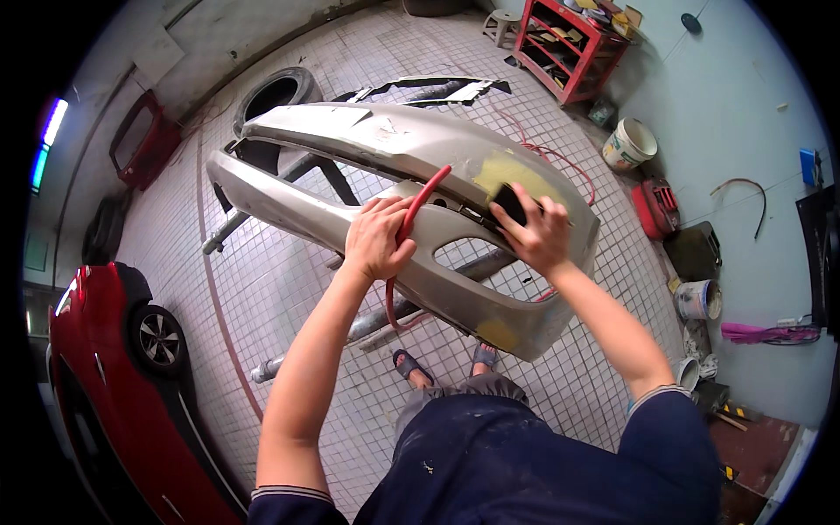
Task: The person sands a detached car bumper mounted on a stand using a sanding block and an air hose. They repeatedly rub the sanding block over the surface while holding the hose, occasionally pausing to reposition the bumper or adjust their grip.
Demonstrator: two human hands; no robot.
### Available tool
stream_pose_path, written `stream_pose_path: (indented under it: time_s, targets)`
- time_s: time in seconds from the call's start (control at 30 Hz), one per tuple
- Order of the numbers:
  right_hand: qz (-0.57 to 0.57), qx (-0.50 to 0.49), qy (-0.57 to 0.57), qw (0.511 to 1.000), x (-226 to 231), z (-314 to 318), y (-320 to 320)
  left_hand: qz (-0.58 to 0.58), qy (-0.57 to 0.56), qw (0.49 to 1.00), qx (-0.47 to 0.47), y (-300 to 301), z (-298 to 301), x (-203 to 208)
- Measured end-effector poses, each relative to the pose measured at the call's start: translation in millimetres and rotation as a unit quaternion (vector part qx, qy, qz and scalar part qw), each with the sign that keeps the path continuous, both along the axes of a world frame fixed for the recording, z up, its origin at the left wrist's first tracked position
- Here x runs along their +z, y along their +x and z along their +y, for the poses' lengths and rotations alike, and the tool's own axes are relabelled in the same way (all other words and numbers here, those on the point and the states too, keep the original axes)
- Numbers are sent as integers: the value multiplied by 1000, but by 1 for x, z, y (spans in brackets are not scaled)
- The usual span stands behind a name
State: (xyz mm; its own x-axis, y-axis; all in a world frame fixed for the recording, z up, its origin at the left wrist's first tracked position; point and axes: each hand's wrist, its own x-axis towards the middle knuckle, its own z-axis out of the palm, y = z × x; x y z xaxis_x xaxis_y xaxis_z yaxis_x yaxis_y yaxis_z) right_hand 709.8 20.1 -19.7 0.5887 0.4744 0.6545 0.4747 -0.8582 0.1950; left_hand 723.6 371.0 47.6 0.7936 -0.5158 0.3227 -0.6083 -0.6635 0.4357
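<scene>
A silver-grey car bumper cover (306,197) lies in front of me, with yellowish filler patches (512,175) on its right part. My right hand (538,232) grips a black sanding block (507,203) at the lower edge of the larger patch. My left hand (381,236) is on the bumper's middle, its fingers and thumb closed around a red hose (426,199). The hose bends over the bumper and hangs down on my side. Metal pipes of a stand (372,324) show beneath the bumper.
A red car (114,376) stands at left. Beyond the bumper are a tyre (278,92) and a dark trim piece (420,90). Along the right wall stand a red tool cart (573,48), a white bucket (630,144), a red case (656,208) and another bucket (697,300). Red hose trails across the tiles.
</scene>
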Motion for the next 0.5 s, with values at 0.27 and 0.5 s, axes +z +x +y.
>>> stream_pose_path:
  time_s: [0.27, 0.5]
  targets:
    - [19, -5, -15, 1000, -16, -60, -40, -13, -2, 1000, -23, 2, -4, -4]
    - [33, -28, 39, 998, 4, 24, 16, -38, 33, 998, -46, 1, 7, -6]
